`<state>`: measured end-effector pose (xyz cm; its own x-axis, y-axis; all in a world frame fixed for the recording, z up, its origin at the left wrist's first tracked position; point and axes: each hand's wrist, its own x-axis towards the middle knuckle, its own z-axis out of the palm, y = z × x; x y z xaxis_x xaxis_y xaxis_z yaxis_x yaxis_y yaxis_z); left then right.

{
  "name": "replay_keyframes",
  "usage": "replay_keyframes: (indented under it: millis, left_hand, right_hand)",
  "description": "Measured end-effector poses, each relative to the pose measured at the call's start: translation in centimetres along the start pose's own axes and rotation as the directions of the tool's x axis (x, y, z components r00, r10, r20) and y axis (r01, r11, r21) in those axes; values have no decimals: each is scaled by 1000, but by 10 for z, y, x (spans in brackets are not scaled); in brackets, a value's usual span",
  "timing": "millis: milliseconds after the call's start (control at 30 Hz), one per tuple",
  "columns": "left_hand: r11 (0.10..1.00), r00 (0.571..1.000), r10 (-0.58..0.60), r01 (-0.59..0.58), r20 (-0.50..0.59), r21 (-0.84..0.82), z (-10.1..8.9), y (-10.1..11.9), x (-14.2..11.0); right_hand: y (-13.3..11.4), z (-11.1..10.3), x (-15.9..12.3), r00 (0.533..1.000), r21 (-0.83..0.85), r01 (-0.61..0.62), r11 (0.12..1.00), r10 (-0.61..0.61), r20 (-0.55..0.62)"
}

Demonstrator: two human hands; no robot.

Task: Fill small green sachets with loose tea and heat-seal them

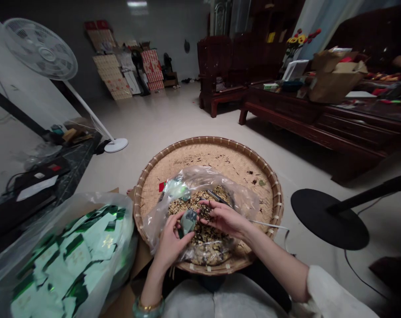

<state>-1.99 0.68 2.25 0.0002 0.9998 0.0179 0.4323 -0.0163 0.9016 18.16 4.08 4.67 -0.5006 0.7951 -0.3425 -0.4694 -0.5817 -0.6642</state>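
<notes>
My left hand (173, 236) is closed around a small green packet (188, 222), pinched between thumb and fingers. Just to its right, my right hand (225, 218) has its fingers apart, with the tips near the packet. Dark dried bits show between those fingers; I cannot tell whether any are held. Beneath both hands, a clear plastic bag (246, 194) lies spread open with a mix of pale and dark dried pieces (211, 236) in it. A dark pen-like tool (220, 198) rests on the mix behind my right hand. Another green packet (183, 191) lies at the bag's far left.
A round woven tray (203, 152) carries the bag and scattered dark bits. At left stands a plastic bag (120, 229) full of green packets (87, 251). A black stand base (319, 216), a white fan (116, 145) and a wooden table (319, 117) surround the tray.
</notes>
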Motion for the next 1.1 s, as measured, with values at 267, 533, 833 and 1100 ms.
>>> replay_keyframes:
  millis: [267, 533, 833, 1100]
  left_hand:
    - [997, 998, 65, -66, 13, 34, -1, 1, -3]
    - [991, 994, 111, -109, -21, 80, 4, -3, -2]
    - [970, 986, 167, -167, 16, 174, 9, 2, -2]
    - [968, 989, 144, -144, 13, 207, 12, 3, -3]
  right_hand:
    - [4, -4, 0, 993, -110, 68, 992, -78, -90]
    - [-19, 6, -10, 999, -156, 53, 986, -53, 5]
    - [-42, 20, -5, 995, -359, -19, 933, 55, 89]
    - [-51, 26, 0, 991, -695, 46, 717, 55, 122]
